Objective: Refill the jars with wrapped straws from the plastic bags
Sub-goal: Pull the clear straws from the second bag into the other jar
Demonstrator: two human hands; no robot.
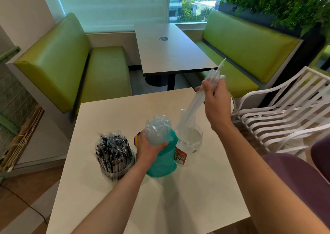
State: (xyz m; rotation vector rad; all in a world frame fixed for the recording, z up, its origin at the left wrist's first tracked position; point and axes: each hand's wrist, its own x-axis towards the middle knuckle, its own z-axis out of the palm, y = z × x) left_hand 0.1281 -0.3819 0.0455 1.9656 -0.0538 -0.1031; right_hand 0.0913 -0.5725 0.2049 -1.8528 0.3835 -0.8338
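The right hand [215,98] grips a bundle of clear wrapped straws [201,98] above the empty jar [190,141]. At nine o'clock of that jar, the left hand [149,148] clutches the teal plastic bag [163,162].

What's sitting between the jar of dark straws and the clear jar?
In the head view, a teal bag of straws, held at its neck by the left hand, stands between the dark-straw jar and the clear jar.

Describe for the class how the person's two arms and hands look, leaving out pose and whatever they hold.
Both forearms are bare to the frame's edge: no sleeves, gloves, watch or bracelets show. The left hand and the right hand show no rings that I can make out. Purple fabric at the lower right looks like the person's clothing.
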